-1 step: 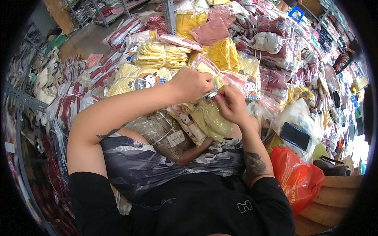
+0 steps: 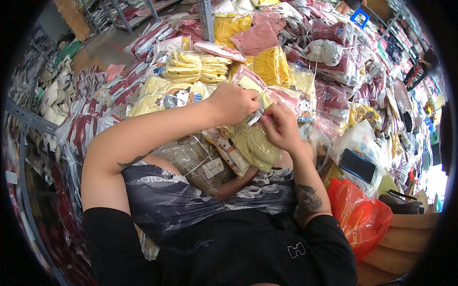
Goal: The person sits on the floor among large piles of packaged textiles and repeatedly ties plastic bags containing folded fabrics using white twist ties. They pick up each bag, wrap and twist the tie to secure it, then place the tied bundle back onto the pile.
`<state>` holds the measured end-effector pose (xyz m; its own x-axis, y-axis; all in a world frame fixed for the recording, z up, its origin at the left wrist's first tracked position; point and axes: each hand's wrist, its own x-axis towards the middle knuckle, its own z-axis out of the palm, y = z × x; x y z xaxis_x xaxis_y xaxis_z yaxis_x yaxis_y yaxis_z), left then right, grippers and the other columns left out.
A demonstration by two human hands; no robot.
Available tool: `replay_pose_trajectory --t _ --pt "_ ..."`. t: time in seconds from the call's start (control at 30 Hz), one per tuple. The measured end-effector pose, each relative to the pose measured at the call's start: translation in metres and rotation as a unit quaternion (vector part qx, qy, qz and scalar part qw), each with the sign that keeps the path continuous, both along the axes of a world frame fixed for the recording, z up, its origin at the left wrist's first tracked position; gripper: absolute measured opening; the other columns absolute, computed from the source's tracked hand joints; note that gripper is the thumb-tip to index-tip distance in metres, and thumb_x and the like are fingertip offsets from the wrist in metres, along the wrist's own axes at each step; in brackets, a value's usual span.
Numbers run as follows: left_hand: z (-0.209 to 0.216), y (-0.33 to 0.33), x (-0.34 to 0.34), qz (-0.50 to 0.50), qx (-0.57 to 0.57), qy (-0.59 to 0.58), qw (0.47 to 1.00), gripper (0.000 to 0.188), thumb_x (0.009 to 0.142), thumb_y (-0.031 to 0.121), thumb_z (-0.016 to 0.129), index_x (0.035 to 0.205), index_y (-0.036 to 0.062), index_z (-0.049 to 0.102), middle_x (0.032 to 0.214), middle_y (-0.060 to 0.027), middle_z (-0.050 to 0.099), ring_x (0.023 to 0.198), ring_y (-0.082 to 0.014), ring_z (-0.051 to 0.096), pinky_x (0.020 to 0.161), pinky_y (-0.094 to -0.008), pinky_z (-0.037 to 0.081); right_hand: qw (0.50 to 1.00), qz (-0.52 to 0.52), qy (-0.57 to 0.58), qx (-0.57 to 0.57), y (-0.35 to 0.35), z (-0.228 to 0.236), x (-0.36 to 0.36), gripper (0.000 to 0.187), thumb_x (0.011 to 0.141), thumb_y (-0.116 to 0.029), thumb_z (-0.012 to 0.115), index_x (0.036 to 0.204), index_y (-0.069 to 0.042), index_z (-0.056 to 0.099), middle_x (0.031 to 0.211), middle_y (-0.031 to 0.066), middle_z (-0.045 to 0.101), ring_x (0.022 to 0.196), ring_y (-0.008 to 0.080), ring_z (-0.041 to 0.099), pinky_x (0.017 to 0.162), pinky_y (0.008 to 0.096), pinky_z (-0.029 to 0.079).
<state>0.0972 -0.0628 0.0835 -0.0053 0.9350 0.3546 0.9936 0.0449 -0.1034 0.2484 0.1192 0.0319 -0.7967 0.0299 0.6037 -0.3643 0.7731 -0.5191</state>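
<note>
In front of my lap, a clear plastic bag of pale yellow folded cloth (image 2: 257, 148) hangs from my two hands. My left hand (image 2: 234, 104) is closed with its fingers curled around the gathered top of the bag. Just to its right, my right hand (image 2: 282, 125) pinches the same gathered plastic between thumb and fingers. What exactly lies inside each grip is partly hidden. Below and left, close to my legs, lies a larger clear package (image 2: 205, 167) with a brownish content, a white strap and a label.
Beyond my hands lie a strap-tied yellow bundle (image 2: 195, 67), a printed yellow package (image 2: 162, 97) and a mustard package (image 2: 269, 66). Maroon packages (image 2: 329, 97) are heaped at right. A phone (image 2: 357, 165) and red plastic bag (image 2: 359, 214) are by my right arm. Metal shelving (image 2: 31, 117) stands left.
</note>
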Motion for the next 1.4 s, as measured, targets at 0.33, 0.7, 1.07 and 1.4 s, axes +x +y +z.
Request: replay_pose_trajectory --t 0.33,0.7,1.07,1.4 --pt "0.008 -0.004 0.002 -0.031 0.048 0.056 0.997 0.005 0.090 0.015 0.065 0.092 0.0134 0.061 0.087 -0.0045 0.061 0.060 -0.0230 0.071 0.047 -0.0378 0.055 0.994 -0.047 -0.022 -0.093 0.000 -0.017 0.000 0.008 0.095 -0.005 0.072 0.098 0.001 0.069 0.082 0.0128 0.063 0.074 0.0258 0.058 0.069 0.0351 0.047" --pt "0.032 -0.029 -0.047 0.137 0.013 0.059 0.989 0.019 0.085 0.005 0.063 0.103 0.0111 0.060 0.094 -0.0085 0.063 0.067 -0.0321 0.073 0.054 -0.0458 0.057 0.995 -0.059 -0.044 -0.068 0.006 -0.016 0.000 0.009 0.097 -0.008 0.072 0.101 0.000 0.075 0.083 0.0130 0.067 0.076 0.0274 0.062 0.068 0.0364 0.049" --pt "0.060 -0.045 -0.074 0.221 0.147 -0.078 0.961 0.013 0.101 0.022 0.065 0.109 0.0117 0.064 0.098 -0.0110 0.068 0.082 -0.0331 0.073 0.069 -0.0462 0.058 0.994 -0.066 -0.007 -0.084 -0.006 -0.015 -0.003 0.009 0.098 -0.009 0.072 0.101 -0.001 0.076 0.083 0.0132 0.069 0.072 0.0254 0.063 0.065 0.0355 0.049" --pt "-0.002 0.006 -0.012 -0.107 0.071 -0.186 0.974 0.025 0.091 0.024 0.078 0.109 0.0064 0.075 0.098 -0.0123 0.073 0.097 -0.0321 0.071 0.090 -0.0450 0.053 0.994 -0.070 0.012 -0.088 -0.013 -0.012 0.000 0.008 0.091 -0.007 0.077 0.094 -0.001 0.075 0.074 0.0109 0.065 0.067 0.0245 0.057 0.063 0.0368 0.044"
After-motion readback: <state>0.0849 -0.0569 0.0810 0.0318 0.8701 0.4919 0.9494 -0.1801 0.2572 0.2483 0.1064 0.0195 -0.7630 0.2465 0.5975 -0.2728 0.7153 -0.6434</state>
